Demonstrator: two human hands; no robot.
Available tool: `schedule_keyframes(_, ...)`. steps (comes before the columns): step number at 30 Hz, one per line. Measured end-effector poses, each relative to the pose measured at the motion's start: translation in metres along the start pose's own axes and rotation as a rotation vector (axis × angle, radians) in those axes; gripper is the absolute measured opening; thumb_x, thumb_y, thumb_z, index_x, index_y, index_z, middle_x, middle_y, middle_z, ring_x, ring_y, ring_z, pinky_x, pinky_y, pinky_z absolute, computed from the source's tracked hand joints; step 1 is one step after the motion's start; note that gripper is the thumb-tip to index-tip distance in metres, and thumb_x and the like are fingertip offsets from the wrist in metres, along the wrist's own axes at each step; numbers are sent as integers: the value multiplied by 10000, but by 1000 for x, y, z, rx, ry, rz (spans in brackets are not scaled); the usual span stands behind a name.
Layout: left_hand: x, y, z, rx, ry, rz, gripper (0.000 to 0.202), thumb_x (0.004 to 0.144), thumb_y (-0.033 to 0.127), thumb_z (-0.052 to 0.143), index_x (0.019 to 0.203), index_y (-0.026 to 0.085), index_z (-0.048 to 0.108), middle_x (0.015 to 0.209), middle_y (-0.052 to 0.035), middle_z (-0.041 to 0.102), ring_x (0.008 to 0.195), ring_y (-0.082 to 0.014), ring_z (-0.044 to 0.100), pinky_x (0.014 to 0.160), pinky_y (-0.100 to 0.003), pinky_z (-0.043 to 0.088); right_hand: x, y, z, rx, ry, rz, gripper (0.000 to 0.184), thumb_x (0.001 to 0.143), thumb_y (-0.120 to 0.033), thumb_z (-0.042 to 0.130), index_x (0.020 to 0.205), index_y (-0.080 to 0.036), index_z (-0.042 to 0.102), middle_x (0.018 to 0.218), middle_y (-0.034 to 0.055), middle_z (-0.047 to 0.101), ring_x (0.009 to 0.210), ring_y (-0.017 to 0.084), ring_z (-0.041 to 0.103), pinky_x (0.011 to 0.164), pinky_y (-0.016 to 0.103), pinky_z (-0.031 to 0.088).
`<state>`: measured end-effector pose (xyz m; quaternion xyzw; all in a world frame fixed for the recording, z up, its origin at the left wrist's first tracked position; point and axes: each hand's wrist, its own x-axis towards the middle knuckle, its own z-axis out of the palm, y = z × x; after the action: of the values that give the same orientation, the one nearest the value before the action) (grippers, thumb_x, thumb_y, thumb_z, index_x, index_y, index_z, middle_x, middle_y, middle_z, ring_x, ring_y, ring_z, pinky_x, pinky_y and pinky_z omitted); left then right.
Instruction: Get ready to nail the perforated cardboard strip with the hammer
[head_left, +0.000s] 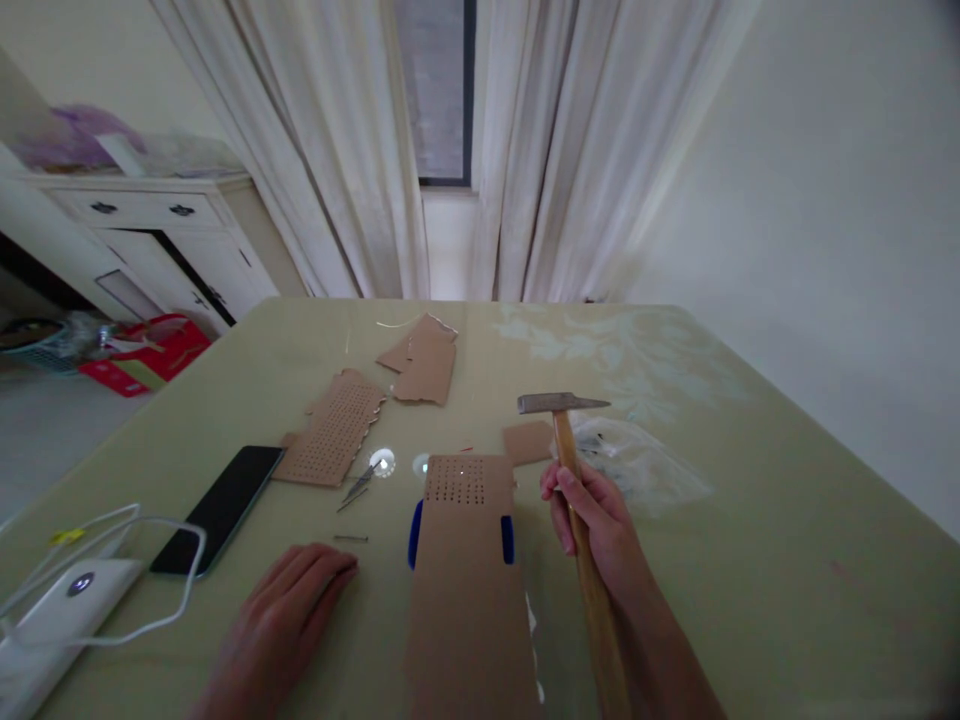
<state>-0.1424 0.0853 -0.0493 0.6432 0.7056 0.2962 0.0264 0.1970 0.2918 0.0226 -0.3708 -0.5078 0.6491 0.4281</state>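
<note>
While the head view is looking down over the pale green table (750,560), the right hand (592,520) is gripping a hammer (565,440). Its fingers are curling tight around the wooden handle, well up toward the head. Holding it that high is probably giving closer control.

The hammer is standing right of centre, just beside the far end of a long cardboard strip (465,590), with its head apparently raised off the table. It is showing a slim grey steel head, blunt on the left and tapering to a wedge on the right, on a light, plain wooden shaft.

The strip is lying in the near middle and running away from the person. It is resting across a blue object (415,533) that is peeking out on both sides and seemingly lifting the cardboard off the table top. Small punched holes are filling only its far end.

The left hand (296,595) is resting palm down at near left, fingers straight and pressed together, holding nothing. Its tips are lying just beside a single nail (351,539). More nails (360,485) are lying farther off, next to a torn cardboard piece (334,435) full of holes.

A dark phone (221,508) and a white power bank (45,625) with its cable are sitting at far left, apparently set aside. A clear plastic bag (645,460) is lying right of the hammer.
</note>
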Motion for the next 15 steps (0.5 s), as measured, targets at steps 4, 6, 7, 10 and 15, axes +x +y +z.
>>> schedule_keyframes(4,-5,3,8,38,11,-35,373,1103,528,536,1062,297,826,1132,-53,817,1024,-220,788,975,-299,637,-4,-1,2,23,-6,34,507,920,-684,775,819,-192,704,666,-14,641,341,46,414,361,227,289)
schedule_keyframes(6,8,6,15,47,9,-31,354,1112,467,514,1071,275,809,1150,-72,813,1050,-230,783,988,-324,633,-6,-2,3,42,-14,45,484,935,-657,775,823,-190,710,680,-12,646,343,37,407,369,224,282)
schedule_keyframes(7,16,7,18,54,2,-26,351,1113,441,500,1072,264,799,1142,-81,811,1044,-237,782,984,-341,634,-7,-2,3,50,-17,46,478,935,-650,780,822,-190,712,689,-11,647,343,33,403,369,223,277)
schedule_keyframes(10,47,9,21,70,-67,-31,347,1100,394,466,1044,242,773,1099,-99,801,992,-250,777,939,-375,629,-8,-3,4,54,-24,49,481,916,-653,800,813,-191,715,711,-14,644,346,28,396,366,218,280)
schedule_keyframes(15,100,9,6,122,-383,-138,304,1030,296,477,899,227,742,985,-90,758,872,-243,751,797,-340,566,-5,-1,4,22,-19,72,489,923,-656,787,795,-190,704,639,-36,591,343,32,376,375,214,303)
